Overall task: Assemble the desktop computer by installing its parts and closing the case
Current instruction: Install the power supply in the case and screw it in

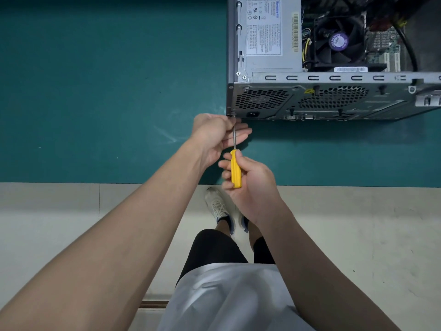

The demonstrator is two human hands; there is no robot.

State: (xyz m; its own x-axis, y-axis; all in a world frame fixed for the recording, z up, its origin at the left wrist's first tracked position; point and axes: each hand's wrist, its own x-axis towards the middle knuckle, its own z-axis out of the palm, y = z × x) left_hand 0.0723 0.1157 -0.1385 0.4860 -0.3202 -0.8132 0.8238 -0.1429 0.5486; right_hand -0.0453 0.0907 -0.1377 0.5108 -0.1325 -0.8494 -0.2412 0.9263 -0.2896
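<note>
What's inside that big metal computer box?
Inside the open computer case sit a grey power box, a black fan, a green board and a black cable. What lies under the fan is covered.

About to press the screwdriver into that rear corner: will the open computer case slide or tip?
Tipping looks unlikely: the computer case lies flat on its side on the green tabletop, low and wide. With the power supply and cooler fan inside it is probably heavy, yet a hard push might slide it.
</note>
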